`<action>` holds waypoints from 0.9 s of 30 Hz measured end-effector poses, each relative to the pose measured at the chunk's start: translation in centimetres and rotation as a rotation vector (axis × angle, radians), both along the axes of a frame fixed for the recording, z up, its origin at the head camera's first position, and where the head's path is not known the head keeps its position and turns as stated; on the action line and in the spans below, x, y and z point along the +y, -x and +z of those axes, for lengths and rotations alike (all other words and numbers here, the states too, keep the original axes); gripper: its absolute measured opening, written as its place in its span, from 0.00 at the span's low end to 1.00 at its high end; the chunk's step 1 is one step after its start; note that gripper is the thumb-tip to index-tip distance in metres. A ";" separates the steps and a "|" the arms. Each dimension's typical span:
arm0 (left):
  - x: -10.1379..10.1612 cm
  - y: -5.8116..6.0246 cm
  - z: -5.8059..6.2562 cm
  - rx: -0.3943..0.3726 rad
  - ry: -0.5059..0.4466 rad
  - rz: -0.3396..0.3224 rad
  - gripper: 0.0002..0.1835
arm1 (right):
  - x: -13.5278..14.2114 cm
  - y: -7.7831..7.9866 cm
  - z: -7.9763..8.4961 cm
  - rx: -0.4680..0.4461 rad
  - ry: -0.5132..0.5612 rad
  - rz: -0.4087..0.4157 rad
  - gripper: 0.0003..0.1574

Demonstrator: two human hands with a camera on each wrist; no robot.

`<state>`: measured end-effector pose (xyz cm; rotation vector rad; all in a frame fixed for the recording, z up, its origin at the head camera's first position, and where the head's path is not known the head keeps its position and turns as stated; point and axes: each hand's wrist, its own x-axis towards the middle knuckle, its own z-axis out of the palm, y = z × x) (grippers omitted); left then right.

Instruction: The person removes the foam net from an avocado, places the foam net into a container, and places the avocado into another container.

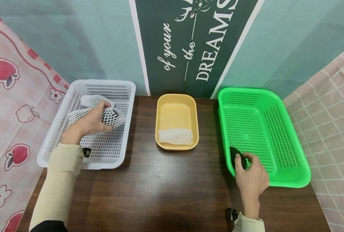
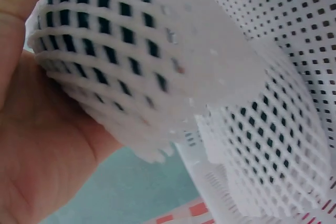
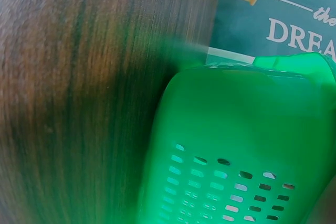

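Left hand (image 1: pixel 90 121) angled forward and rightward in a white basket (image 1: pixel 102 165), curled round a dark netted object (image 1: pixel 111 117), yellow tray (image 1: pixel 176 112) holding 1 white net sleeve (image 1: pixel 175 136), right hand (image 1: pixel 251 175) stretched forward, pinching a black object (image 1: pixel 234 155) at the near-left side of a green basket (image 1: pixel 294 135)

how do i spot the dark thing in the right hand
On the wooden table, find the green basket at the right. At its near-left corner, the right hand grips a dark rounded object. Its visible surface is bare, unlike the netted items in the white basket.
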<state>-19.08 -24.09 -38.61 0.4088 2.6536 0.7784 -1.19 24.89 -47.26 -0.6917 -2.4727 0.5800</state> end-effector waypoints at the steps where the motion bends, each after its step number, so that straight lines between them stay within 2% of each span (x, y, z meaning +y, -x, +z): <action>1: 0.1 -0.1 0.2 0.011 -0.004 0.004 0.43 | 0.0 0.0 0.0 0.001 -0.001 0.000 0.20; 8: 1.5 -0.8 1.6 0.107 -0.038 -0.007 0.43 | 0.0 0.0 0.1 -0.002 -0.002 -0.001 0.20; 17: 4.5 -2.7 3.7 0.267 -0.086 -0.117 0.37 | 0.0 0.1 0.2 0.023 -0.013 0.048 0.19; 19: 5.3 -3.1 3.7 0.270 -0.103 -0.152 0.37 | 0.0 0.0 0.2 0.032 -0.016 0.051 0.19; 22: 6.3 -3.8 3.5 0.237 -0.116 -0.191 0.37 | 0.0 -0.1 0.2 0.047 -0.025 0.054 0.19; 27: 7.7 -5.1 2.9 0.192 -0.127 -0.227 0.39 | 0.2 -0.1 0.1 0.074 -0.029 0.072 0.18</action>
